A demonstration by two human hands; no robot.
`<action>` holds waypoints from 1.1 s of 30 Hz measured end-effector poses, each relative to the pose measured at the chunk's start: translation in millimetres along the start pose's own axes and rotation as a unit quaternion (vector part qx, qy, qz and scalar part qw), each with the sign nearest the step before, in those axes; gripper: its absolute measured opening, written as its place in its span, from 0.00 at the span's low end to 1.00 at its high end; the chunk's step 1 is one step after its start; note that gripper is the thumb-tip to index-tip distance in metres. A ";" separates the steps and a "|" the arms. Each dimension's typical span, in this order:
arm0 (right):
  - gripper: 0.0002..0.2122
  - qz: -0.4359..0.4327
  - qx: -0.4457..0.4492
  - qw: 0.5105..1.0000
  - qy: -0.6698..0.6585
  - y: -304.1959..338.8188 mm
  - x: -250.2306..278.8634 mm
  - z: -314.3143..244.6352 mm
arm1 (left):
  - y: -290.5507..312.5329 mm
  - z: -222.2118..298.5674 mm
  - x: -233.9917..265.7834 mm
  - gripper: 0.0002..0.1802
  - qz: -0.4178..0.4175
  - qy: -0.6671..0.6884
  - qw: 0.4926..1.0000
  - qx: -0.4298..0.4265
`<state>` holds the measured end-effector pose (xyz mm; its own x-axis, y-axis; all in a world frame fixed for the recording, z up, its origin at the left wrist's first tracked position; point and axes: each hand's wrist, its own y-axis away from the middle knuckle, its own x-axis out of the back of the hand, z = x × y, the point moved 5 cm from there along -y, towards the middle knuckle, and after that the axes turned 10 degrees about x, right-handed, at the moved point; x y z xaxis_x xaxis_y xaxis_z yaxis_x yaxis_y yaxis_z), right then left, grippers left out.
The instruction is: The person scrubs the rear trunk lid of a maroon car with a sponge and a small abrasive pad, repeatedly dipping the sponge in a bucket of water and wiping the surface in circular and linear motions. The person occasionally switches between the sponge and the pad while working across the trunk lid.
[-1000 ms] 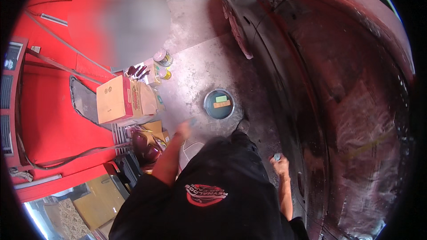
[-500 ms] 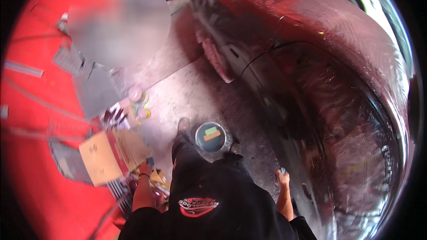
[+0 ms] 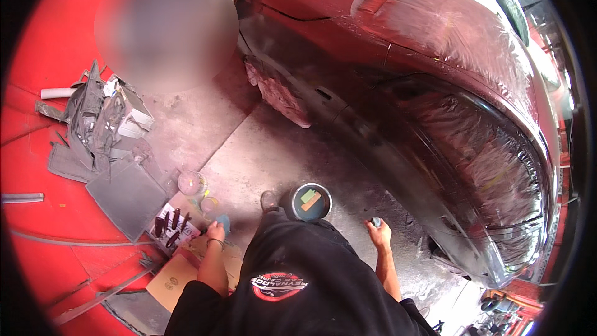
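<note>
Left hand (image 3: 215, 232), 1: grasping a blue pad (image 3: 224, 222), near dark red strips (image 3: 176, 218). Right hand (image 3: 380, 235), 1: clenched around a small grey object (image 3: 375, 221), kind unclear. Round bucket (image 3: 331, 201), 1: on the floor (image 3: 239, 158), right of a shoe (image 3: 268, 200); inside, green block (image 3: 308, 196), 1, and orange block (image 3: 311, 201), 1, side by side. Dark red car (image 3: 348, 134), 1: farther right, partly under film (image 3: 448, 22).

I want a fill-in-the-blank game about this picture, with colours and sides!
1. Of the two blocks in the round bucket, one is orange and the other is ____.
2. The object in the left hand is coloured ____.
3. The car stands to the ____ of the bucket.
4. The shirt is mostly ____.

Missing words: green, blue, right, black.
</note>
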<state>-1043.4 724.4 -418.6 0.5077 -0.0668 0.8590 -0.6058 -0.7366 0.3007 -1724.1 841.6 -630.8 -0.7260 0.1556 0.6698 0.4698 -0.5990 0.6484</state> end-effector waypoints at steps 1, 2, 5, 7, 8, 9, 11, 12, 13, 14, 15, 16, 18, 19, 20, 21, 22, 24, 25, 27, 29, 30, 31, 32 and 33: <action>0.20 0.000 -0.030 1.000 0.008 9.6 -12.5 27.0 | 1.1 -4.3 4.5 0.26 -0.019 0.000 1.000 0.001; 0.19 0.000 -0.062 0.998 0.016 21.0 -22.0 52.4 | -0.3 -10.3 5.7 0.26 -0.041 0.000 0.999 0.001; 0.19 -0.019 -0.127 0.991 0.036 65.7 -37.5 104.5 | -22.3 -28.5 1.3 0.23 -0.067 -0.017 0.997 -0.024; 0.20 -0.059 -0.192 0.980 0.004 88.1 -49.1 91.4 | -42.4 -16.5 5.6 0.21 -0.071 -0.040 0.995 -0.060; 0.20 -0.077 -0.221 0.972 -0.004 95.9 -50.8 90.6 | -38.4 6.7 9.1 0.22 -0.065 -0.038 0.995 -0.072; 0.21 -0.051 -0.187 0.980 0.034 102.0 -54.3 123.1 | -16.3 39.8 10.2 0.23 -0.072 -0.028 0.994 -0.072; 0.22 -0.088 -0.209 0.974 0.011 107.8 -58.5 87.8 | -39.0 64.5 4.9 0.25 -0.109 0.070 0.989 -0.068; 0.22 -0.105 -0.221 0.969 0.003 111.5 -56.7 70.0 | -41.6 85.1 1.2 0.26 -0.066 0.068 0.993 -0.075; 0.23 -0.111 -0.193 0.974 0.037 107.3 -59.3 83.1 | -38.4 102.2 -4.2 0.27 -0.029 0.067 0.994 -0.076; 0.24 -0.127 -0.165 0.976 0.065 102.1 -62.0 86.6 | -53.5 105.3 -20.2 0.29 -0.062 0.127 0.986 -0.088; 0.24 -0.105 -0.123 0.984 0.075 87.7 -68.1 84.1 | -40.9 141.1 -21.2 0.28 -0.103 0.122 0.982 -0.098; 0.24 -0.095 -0.084 0.988 0.084 76.4 -65.5 73.8 | -58.6 135.8 -39.2 0.28 -0.094 0.123 0.982 -0.112; 0.23 -0.095 -0.050 0.994 0.027 41.9 -74.2 50.3 | -61.7 165.4 -59.3 0.24 -0.103 0.085 0.983 -0.123; 0.23 -0.101 -0.017 0.995 0.014 22.0 -76.4 24.7 | -64.0 174.0 -72.4 0.21 -0.122 0.140 0.974 -0.129; 0.23 -0.105 0.015 0.994 0.001 2.5 -81.4 -0.2 | -50.3 194.1 -75.8 0.17 -0.125 0.162 0.973 -0.110; 0.22 -0.129 0.014 0.992 -0.002 -16.2 -89.8 -21.9 | -34.6 218.0 -74.9 0.14 -0.125 0.184 0.971 -0.090; 0.22 -0.157 0.017 0.987 -0.003 -38.0 -99.2 -41.0 | -38.6 221.7 -83.8 0.11 -0.132 0.191 0.969 -0.087; 0.25 -0.154 0.054 0.987 -0.007 -73.3 -139.3 -41.4 | -32.5 238.3 -100.3 0.08 -0.166 0.212 0.959 -0.086; 0.28 -0.166 0.054 0.984 -0.021 -90.4 -164.7 -44.9 | -21.7 256.7 -100.4 0.08 -0.184 0.218 0.956 -0.070; 0.32 -0.222 0.040 0.972 -0.065 -120.6 -212.2 -68.7 | -13.2 273.1 -118.2 0.09 -0.226 0.230 0.946 -0.033; 0.32 -0.284 0.029 0.955 -0.084 -142.2 -245.4 -105.9 | -23.2 270.4 -150.4 0.10 -0.280 0.233 0.931 0.009; 0.31 -0.300 0.038 0.950 -0.073 -153.3 -260.0 -125.3 | -36.2 261.0 -173.5 0.10 -0.298 0.194 0.934 0.032; 0.30 -0.314 0.044 0.946 -0.062 -161.7 -277.2 -137.8 | -42.9 254.7 -194.1 0.11 -0.293 0.193 0.936 0.020; 0.29 -0.316 0.034 0.945 -0.082 -172.7 -300.9 -142.3 | -44.6 255.2 -212.7 0.12 -0.287 0.192 0.938 0.009; 0.29 -0.317 0.023 0.943 -0.103 -182.8 -323.9 -146.0 | -50.9 256.2 -231.0 0.16 -0.276 0.082 0.958 -0.011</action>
<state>-1186.6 979.0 -691.3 0.8695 0.2714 0.4127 -0.1160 -0.6999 0.7048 -1451.7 1037.4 -725.8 -0.9304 0.3298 0.1598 -0.0182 -0.4772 0.8786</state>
